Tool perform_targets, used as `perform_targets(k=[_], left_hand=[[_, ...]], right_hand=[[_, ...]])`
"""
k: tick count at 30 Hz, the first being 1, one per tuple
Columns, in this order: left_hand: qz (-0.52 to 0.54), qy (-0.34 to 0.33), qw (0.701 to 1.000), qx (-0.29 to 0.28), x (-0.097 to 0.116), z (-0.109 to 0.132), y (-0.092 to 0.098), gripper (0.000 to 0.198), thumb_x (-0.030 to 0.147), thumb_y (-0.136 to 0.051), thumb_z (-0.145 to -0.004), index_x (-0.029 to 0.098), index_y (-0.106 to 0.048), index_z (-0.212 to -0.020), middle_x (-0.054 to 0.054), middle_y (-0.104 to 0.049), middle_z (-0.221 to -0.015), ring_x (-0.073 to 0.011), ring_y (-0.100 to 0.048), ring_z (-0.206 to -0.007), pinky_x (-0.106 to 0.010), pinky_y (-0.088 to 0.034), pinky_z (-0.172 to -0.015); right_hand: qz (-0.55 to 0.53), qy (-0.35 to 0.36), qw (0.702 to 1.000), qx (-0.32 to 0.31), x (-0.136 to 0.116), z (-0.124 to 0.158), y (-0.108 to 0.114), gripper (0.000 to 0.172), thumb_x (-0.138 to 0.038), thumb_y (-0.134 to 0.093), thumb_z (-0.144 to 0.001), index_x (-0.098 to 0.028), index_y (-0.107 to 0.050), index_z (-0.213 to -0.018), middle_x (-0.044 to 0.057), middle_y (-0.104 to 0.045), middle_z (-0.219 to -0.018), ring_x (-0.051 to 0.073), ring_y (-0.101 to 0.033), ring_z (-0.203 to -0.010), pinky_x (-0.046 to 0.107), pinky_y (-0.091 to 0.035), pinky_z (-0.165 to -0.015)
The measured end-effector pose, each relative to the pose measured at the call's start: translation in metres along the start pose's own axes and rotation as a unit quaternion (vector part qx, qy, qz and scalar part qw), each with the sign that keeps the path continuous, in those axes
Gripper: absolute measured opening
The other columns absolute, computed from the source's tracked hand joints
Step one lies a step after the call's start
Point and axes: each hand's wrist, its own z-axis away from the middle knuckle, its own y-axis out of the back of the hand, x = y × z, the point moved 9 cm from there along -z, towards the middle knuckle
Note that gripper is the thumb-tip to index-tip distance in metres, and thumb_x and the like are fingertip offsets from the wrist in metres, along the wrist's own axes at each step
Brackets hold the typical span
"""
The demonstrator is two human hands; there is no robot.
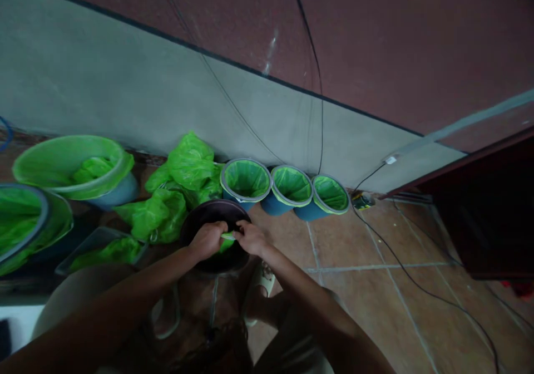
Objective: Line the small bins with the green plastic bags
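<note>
Both hands are over the mouth of a dark bin (196, 212) on the floor in front of me. My left hand (208, 240) is closed, its fingers pinching one end of a small green plastic bag (226, 245). The other end of that bag is pinched in my right hand (251, 238). A short strip of it stretches between the fingers, and the lower part hangs down into the bin. Just left of the bin lies a knotted green bag (161, 215), with another bulky green bag (191, 160) behind it.
Three blue bins, the nearest bin (246, 200) among them, stand along the wall with green liners. To the left are a wide lined tub (112, 191), another lined bin (44, 204) and a clear tray (70, 262). A black cable (400, 276) crosses the tiled floor on the right.
</note>
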Motion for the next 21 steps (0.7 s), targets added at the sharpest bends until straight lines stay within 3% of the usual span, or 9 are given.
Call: perform_targets(k=[2,5,8,12,14,16,18,21], left_hand=[[0.026,-0.030,0.999,0.009,0.006,-0.003,-0.002,0.018,0.008,-0.055,-0.083,0.017,-0.064,-0.095,-0.008,-0.073,-0.095,-0.0236,-0.070,-0.094,-0.033,-0.049,-0.086],[0.030,-0.070,0.997,0.008,0.013,-0.003,-0.003,0.024,0.003,-0.054,-0.080,0.017,-0.062,-0.097,-0.008,-0.072,-0.098,-0.0243,-0.069,-0.100,-0.035,-0.048,-0.091],[-0.004,-0.073,0.997,-0.004,0.010,0.000,-0.002,0.034,0.000,-0.052,-0.077,0.017,-0.062,-0.105,-0.011,-0.071,-0.108,-0.0274,-0.066,-0.112,-0.044,-0.043,-0.104],[-0.024,0.086,0.996,-0.002,-0.029,0.003,0.009,0.067,0.011,-0.064,-0.073,0.017,-0.051,-0.139,-0.018,-0.055,-0.146,-0.0364,-0.054,-0.133,-0.054,-0.039,-0.110],[0.038,0.180,0.983,-0.023,-0.049,0.005,0.010,0.094,0.026,-0.077,-0.067,0.015,-0.039,-0.151,-0.022,-0.043,-0.157,-0.0390,-0.049,-0.139,-0.050,-0.042,-0.110],[0.144,0.256,0.955,-0.044,-0.060,0.008,0.005,0.108,0.045,-0.082,-0.062,0.011,-0.036,-0.153,-0.025,-0.044,-0.156,-0.0385,-0.049,-0.140,-0.044,-0.046,-0.108],[0.272,0.309,0.910,-0.054,-0.063,0.011,-0.004,0.102,0.060,-0.075,-0.067,0.012,-0.041,-0.150,-0.023,-0.054,-0.149,-0.0360,-0.056,-0.133,-0.040,-0.054,-0.096],[0.425,0.324,0.844,-0.053,-0.056,0.012,-0.020,0.075,0.059,-0.068,-0.072,0.016,-0.057,-0.132,-0.016,-0.071,-0.124,-0.0302,-0.069,-0.110,-0.033,-0.057,-0.076]], right_hand=[[-0.018,-0.063,0.996,-0.056,0.019,0.000,-0.013,0.040,-0.027,-0.070,-0.089,-0.016,-0.066,-0.128,0.009,-0.076,-0.104,0.020,-0.071,-0.088,0.030,-0.054,-0.080],[-0.107,-0.113,0.981,-0.118,0.032,0.001,-0.036,0.026,-0.023,-0.068,-0.088,-0.017,-0.074,-0.112,0.001,-0.073,-0.080,0.012,-0.064,-0.061,0.021,-0.049,-0.059],[-0.196,-0.150,0.964,-0.094,0.040,-0.001,-0.041,0.013,-0.018,-0.070,-0.081,-0.017,-0.076,-0.093,-0.003,-0.066,-0.064,0.009,-0.057,-0.053,0.018,-0.042,-0.051],[-0.293,-0.198,0.935,-0.019,0.051,-0.003,-0.024,0.017,-0.016,-0.073,-0.073,-0.017,-0.073,-0.090,-0.005,-0.063,-0.061,0.009,-0.056,-0.052,0.018,-0.043,-0.050],[-0.325,-0.223,0.919,0.018,0.057,0.000,-0.015,0.016,-0.016,-0.073,-0.072,-0.017,-0.071,-0.087,-0.006,-0.061,-0.059,0.009,-0.055,-0.052,0.019,-0.043,-0.051],[-0.355,-0.245,0.901,0.044,0.060,0.005,-0.011,0.017,-0.018,-0.073,-0.070,-0.016,-0.069,-0.086,-0.006,-0.060,-0.058,0.009,-0.055,-0.052,0.020,-0.044,-0.051],[-0.381,-0.255,0.887,0.051,0.059,0.010,-0.012,0.018,-0.018,-0.074,-0.069,-0.016,-0.068,-0.086,-0.005,-0.061,-0.060,0.010,-0.057,-0.054,0.020,-0.045,-0.053],[-0.408,-0.251,0.878,0.020,0.049,0.015,-0.019,0.018,-0.018,-0.073,-0.070,-0.016,-0.066,-0.086,-0.005,-0.062,-0.062,0.010,-0.059,-0.058,0.019,-0.045,-0.054]])
